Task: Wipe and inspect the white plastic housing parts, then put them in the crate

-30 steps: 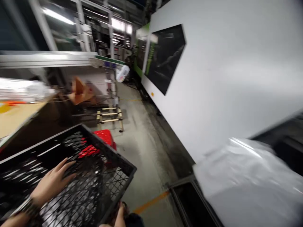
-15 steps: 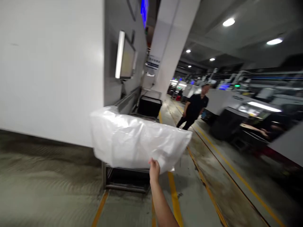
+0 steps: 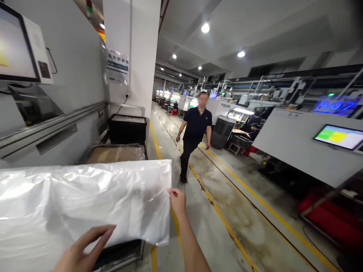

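A large, glossy white plastic bag (image 3: pixel 133 196) spreads across the lower left, its surface creased. Its right edge meets the fingertips of my right hand (image 3: pixel 178 200), which are pinched together on it. In front of the bag's lower part is my left hand (image 3: pixel 82 249), thumb and forefinger closed in a pinch against the plastic; its fingertips overlap the film. Beneath the bag, part of a dark-framed cart (image 3: pixel 133 257) shows, the rest of it covered.
Behind the bag stand a plastic-covered cardboard box (image 3: pixel 116 153) and a black crate (image 3: pixel 127 130), beside a pillar (image 3: pixel 130 49). A person in dark clothes (image 3: pixel 195 132) walks in the aisle. Machines (image 3: pixel 306 139) line the right; a monitor (image 3: pixel 17 45) juts out at left.
My view has swung right and moved nearer the crate. My left hand has come into view at the bag. The person has come closer, now facing me.
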Available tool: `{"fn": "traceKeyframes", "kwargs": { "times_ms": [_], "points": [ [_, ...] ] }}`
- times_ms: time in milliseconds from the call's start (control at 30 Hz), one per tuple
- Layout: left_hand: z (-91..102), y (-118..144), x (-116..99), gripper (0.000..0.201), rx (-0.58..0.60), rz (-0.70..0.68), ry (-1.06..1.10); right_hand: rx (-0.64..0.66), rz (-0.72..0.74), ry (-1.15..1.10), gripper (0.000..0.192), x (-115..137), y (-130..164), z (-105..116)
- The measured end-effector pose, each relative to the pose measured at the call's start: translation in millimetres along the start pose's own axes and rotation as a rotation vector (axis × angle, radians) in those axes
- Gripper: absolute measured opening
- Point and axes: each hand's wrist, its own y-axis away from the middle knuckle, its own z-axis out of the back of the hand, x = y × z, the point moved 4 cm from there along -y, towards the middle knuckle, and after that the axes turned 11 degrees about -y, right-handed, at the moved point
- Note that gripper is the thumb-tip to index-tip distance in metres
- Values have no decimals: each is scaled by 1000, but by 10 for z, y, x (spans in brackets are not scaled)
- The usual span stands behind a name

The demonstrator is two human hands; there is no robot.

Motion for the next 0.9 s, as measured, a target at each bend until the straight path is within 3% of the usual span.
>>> {"fn": "traceKeyframes", "kwargs": {
  "times_ms": [67,200,267,367,500,667,900],
  "points": [
    [-250,-205,-389,43,126,-17,40,39,24,-6,31,121,131,161],
    [-728,-589,-1188,38,204,-117,90,-6,47,-50,20,423,325,364],
    [-952,-714,-1458,37,203,-123,115,-70,36,-83,19,553,392,385],
    [-1165,-839,-1657,38,180,-104,164,-100,-2,-162,23,707,469,347],
    [-1195,-961,-1611,31,288,-67,326,21,-106,-340,31,794,474,274],
    [-1005,-1000,-1359,40,502,24,650,232,-306,-658,48,725,358,151],
    [-552,-1000,-1012,51,439,105,805,388,-497,-965,53,873,242,-198]
  ]
}}
